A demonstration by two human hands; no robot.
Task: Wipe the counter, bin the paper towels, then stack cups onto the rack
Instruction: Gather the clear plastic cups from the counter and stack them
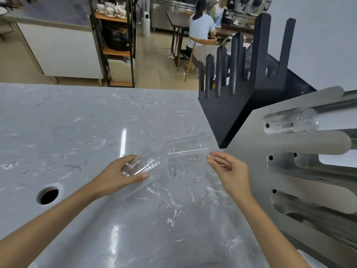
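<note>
Count of items in view:

- Hands: two. The left hand (123, 171) and the right hand (229, 171) are both over the counter (77, 122).
- Clear plastic cups: one nested stack (168, 159) lying on its side between the hands; the number of cups in it cannot be told. One further clear cup (289, 123) sits in the metal rack (301, 171).
- Racks: two. One metal rack, one black slotted holder (241, 89).
- Counter: one, with one round hole (49, 195).
- Shelving units: one (116, 41), carrying several patterned teacups, too small to count.
- Seated people in the background: two.
</note>
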